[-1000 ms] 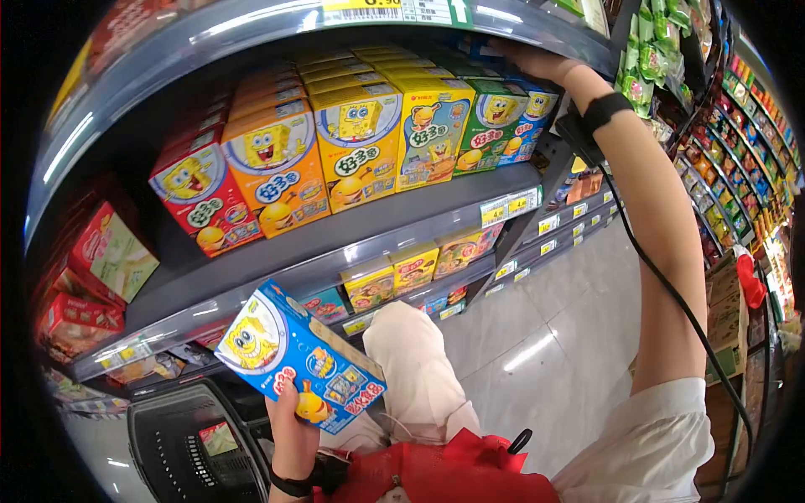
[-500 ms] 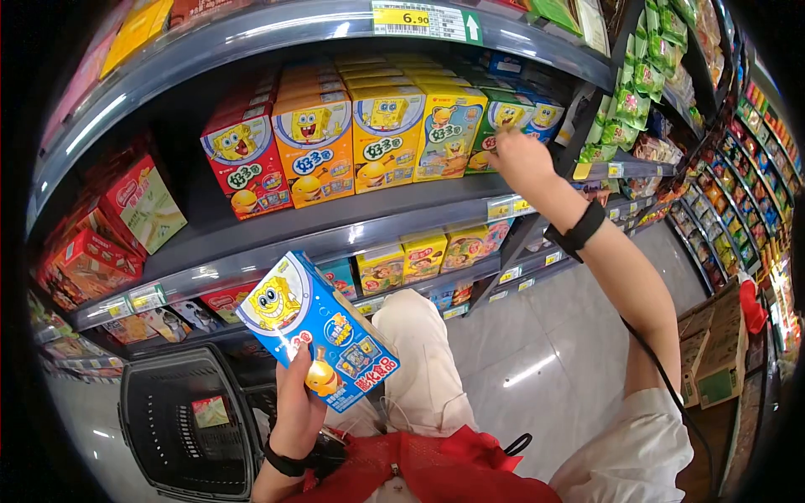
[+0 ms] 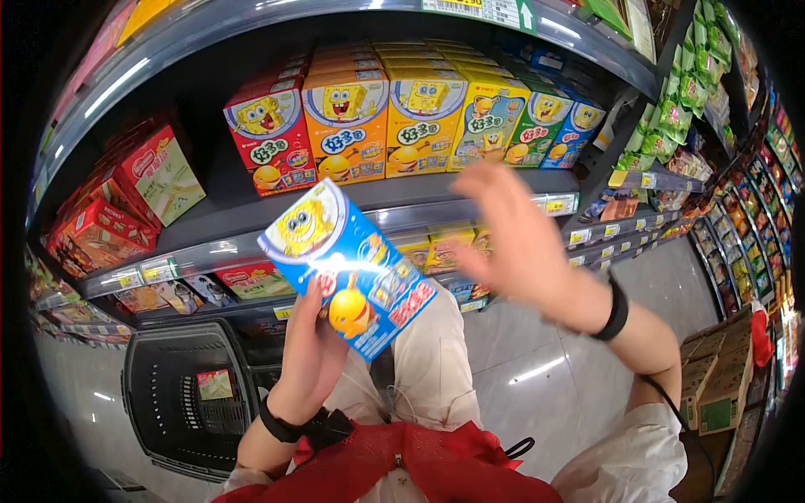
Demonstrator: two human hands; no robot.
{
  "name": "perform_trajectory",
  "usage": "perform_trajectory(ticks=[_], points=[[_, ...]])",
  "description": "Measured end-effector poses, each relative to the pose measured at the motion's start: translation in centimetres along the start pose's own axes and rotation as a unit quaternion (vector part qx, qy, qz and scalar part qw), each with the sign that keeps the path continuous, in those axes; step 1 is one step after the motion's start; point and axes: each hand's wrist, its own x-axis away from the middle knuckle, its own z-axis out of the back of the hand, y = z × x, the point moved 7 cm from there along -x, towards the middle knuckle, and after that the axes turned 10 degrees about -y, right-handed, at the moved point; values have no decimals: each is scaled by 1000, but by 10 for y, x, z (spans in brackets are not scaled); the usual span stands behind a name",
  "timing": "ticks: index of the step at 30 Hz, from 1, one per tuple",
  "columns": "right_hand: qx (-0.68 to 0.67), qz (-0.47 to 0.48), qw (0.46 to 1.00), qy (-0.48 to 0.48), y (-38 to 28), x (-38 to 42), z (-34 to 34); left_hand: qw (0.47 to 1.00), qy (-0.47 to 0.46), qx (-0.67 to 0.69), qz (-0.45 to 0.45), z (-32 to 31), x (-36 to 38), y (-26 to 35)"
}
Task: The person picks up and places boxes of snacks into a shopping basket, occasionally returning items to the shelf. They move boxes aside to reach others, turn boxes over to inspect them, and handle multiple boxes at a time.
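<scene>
A blue snack box [image 3: 356,272] with a yellow cartoon sponge on its front is gripped at its lower left side by my left hand [image 3: 314,360]. It is tilted, front face up, above my knees. To its right, my right hand [image 3: 511,235] hangs in the air before the shelf edge, empty, fingers apart and blurred. Behind the hands, a row of snack boxes stands on the shelf: a red box [image 3: 270,142], an orange box [image 3: 344,126], yellow boxes [image 3: 425,126], a green box [image 3: 537,126] and another blue box [image 3: 574,134].
A dark shopping basket [image 3: 138,394] at lower left has a small box [image 3: 215,385] in it. Red and pale green boxes [image 3: 163,176] stand at the shelf's left. Green packets [image 3: 662,126] hang at right. Cardboard cartons [image 3: 721,377] stand on the right.
My right hand has drawn back from the green box, coming down and toward the held box, its fingers spreading. My left hand has raised the blue box slightly to the right.
</scene>
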Motion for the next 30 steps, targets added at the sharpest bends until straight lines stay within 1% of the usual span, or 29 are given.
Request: perform_trajectory(ticks=[2,4,5,7,8,11,12,13,15,17,19,20,23,24,26,29,30], points=[[-67,-24,996,-58,-36,16,-12,1000,-15,21,-1,-26,-12,-1],[-77,-89,992,-38,-49,23,-17,998,-31,58,-1,-58,-19,1],[-81,-121,989,-27,-48,25,-16,997,-50,57,-3,-71,-23,1],[-90,-141,985,45,-38,28,-6,995,-86,53,-7,-90,-29,1],[-96,-150,981,82,-32,28,0,991,-121,47,-9,-93,-33,-1],[-151,-151,969,124,4,22,21,986,-156,-2,-62,-105,-40,7],[-120,-175,966,146,24,20,31,985,-149,-9,-88,-104,-37,9],[-88,-199,962,167,46,18,41,980,-168,-38,-95,-102,-33,9],[-87,-278,938,190,98,19,59,968,-205,-96,-110,-91,-24,11],[50,-286,937,194,125,12,79,975,-181,-101,-81,-80,-17,6],[109,-310,926,184,155,3,88,981,-162,-84,-59,-70,-12,-2],[46,-349,926,137,191,-6,87,983,-157,-76,-51,-66,-11,-7],[171,-443,877,69,223,-27,86,978,-196,-59,-38,-63,-5,-16],[208,-395,891,83,231,-39,87,977,-204,-50,-47,-62,-3,-16],[276,-292,909,111,255,-53,85,973,-211,-83,-51,-55,-1,-15],[307,-227,921,78,280,-73,82,974,-201,-96,-52,-41,0,-15],[278,-264,923,30,291,-76,79,974,-199,-93,-51,-36,-1,-16]])
